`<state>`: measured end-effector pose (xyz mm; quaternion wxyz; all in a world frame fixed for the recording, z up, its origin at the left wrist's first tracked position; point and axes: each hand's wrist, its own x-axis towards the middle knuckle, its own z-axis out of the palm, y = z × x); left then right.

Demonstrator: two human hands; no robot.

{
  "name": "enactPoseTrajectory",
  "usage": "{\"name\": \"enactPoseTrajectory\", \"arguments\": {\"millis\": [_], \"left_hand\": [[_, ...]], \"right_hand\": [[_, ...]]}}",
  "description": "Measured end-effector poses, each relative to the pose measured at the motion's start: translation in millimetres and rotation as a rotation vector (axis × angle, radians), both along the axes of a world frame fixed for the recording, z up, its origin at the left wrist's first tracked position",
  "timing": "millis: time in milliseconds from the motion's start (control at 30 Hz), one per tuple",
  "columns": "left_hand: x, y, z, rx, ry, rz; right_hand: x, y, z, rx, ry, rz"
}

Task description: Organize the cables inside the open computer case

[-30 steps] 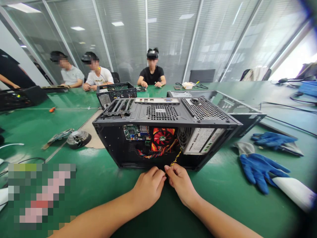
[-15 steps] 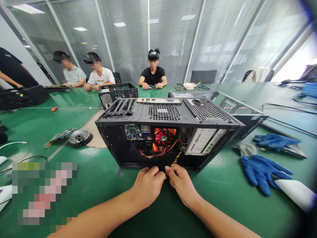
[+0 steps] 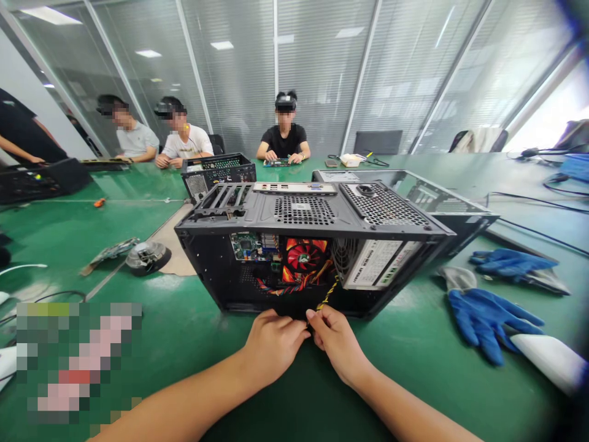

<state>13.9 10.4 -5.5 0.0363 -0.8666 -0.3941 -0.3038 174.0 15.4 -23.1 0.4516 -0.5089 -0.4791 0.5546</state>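
An open-sided computer case (image 3: 257, 212) lies in front of me, its back panel facing up. A yellow-and-black twisted cable (image 3: 328, 294) runs out from beside the power supply (image 3: 377, 264). My right hand (image 3: 338, 334) pinches this cable just below the case's near edge. My left hand (image 3: 276, 337) is closed at the cable's lower end, its fingertips almost meeting those of the right; the end itself is hidden between them. Inside the case, a red-and-black fan (image 3: 304, 256), a green motherboard (image 3: 245, 247) and a bundle of coloured wires (image 3: 289, 286) are visible.
Blue work gloves (image 3: 478, 313) and a white object (image 3: 547, 359) lie at the right. Further left are a round metal-and-black part (image 3: 148, 256) and a brown sheet (image 3: 177, 245). Another case (image 3: 221, 172) and a side panel (image 3: 442, 196) stand behind. Several people sit or stand across the table.
My left hand's fingers have shifted slightly against the cable end. My right hand keeps its pinch in about the same place. The case has hardly moved.
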Motion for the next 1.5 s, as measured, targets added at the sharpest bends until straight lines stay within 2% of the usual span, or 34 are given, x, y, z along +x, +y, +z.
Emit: {"name": "enactPoseTrajectory", "arguments": {"millis": [233, 733, 933, 1167, 1367, 1500], "left_hand": [[-1, -3, 0.8, -0.151, 0.0, 0.044], [0, -2, 7.2, -0.315, 0.021, 0.083], [-1, 0, 6.3, -0.225, -0.033, 0.083], [1, -2, 10.3, -0.171, 0.072, 0.087], [3, -5, 8.3, -0.247, -0.029, 0.065], [4, -4, 11.2, -0.42, -0.162, 0.042]], "right_hand": [[1, 1, -2.2, 0.017, -0.025, 0.013], [1, 1, -4.3, 0.033, -0.038, 0.015], [1, 0, -4.6, 0.044, -0.023, 0.015], [1, 0, -4.3, 0.039, -0.019, 0.017], [1, 0, -2.8, 0.034, 0.0, 0.011], [1, 0, -0.8, 0.025, 0.003, 0.015]]}}
